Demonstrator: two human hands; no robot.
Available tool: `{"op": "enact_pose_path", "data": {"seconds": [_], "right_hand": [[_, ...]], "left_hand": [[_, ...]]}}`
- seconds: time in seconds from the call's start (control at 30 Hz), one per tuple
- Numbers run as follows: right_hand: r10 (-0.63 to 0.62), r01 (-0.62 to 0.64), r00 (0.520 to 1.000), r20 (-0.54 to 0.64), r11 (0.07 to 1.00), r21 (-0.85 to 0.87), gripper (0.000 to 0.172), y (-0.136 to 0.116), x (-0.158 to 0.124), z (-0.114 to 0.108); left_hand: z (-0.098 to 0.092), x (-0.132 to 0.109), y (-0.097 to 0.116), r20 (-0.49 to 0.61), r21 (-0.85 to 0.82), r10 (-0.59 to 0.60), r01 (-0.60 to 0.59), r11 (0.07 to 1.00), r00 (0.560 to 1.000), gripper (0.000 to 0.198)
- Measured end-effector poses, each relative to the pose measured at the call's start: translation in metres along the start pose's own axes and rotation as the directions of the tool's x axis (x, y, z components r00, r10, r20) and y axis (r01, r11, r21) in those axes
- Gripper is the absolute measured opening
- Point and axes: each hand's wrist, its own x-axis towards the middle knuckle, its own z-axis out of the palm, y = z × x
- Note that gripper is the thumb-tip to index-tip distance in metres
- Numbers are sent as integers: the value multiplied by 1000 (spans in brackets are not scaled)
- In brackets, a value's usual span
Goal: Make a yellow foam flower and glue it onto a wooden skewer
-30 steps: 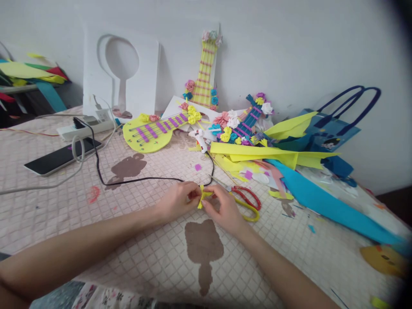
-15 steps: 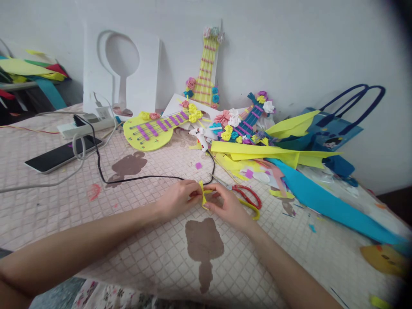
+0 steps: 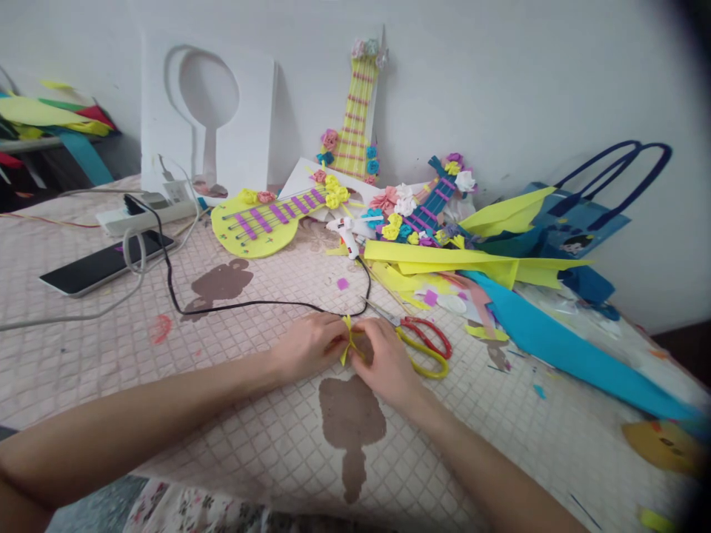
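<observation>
We pinch small yellow foam strip piece (image 3: 347, 342) frame centre, left hand (image 3: 308, 346) and right hand (image 3: 386, 363) both grasping; red-and-yellow-handled scissors (image 3: 425, 344) just right, bare pink checked tablecloth (image 3: 100, 348) left.

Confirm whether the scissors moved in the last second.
No. The scissors keep the same spot, up and right of the brown stain on the tablecloth; only the camera shifted slightly.

the left hand (image 3: 307, 346) and right hand (image 3: 389, 364) extend from bare forearms (image 3: 167, 414), with floral-print clothing (image 3: 183, 512) at the lap.
</observation>
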Motion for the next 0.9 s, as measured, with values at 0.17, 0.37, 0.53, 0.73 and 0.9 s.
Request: {"op": "enact_pose_path", "data": {"seconds": [0.17, 0.37, 0.53, 0.73, 0.9], "right_hand": [[-20, 21, 999, 26, 1000, -12, 14, 7, 2, -2], [-5, 6, 1000, 23, 999, -41, 15, 8, 3, 3], [-12, 19, 998, 69, 995, -98, 8, 6, 2, 1], [-26, 34, 997, 78, 994, -100, 9, 7, 2, -1], [-59, 65, 996, 64, 994, -93, 13, 9, 2, 0]], "left_hand": [[1, 1, -1, 25, -4, 6, -5, 1000, 1000, 10], [2, 1, -2, 66, -3, 25, -25, 1000, 997, 12], [2, 1, -3, 85, 4, 25, -26, 1000, 996, 12], [-1, 2, -4, 64, -12, -20, 21, 1000, 998, 11], [-2, 2, -3, 75, -35, -69, 71, 997, 995, 7]]}}
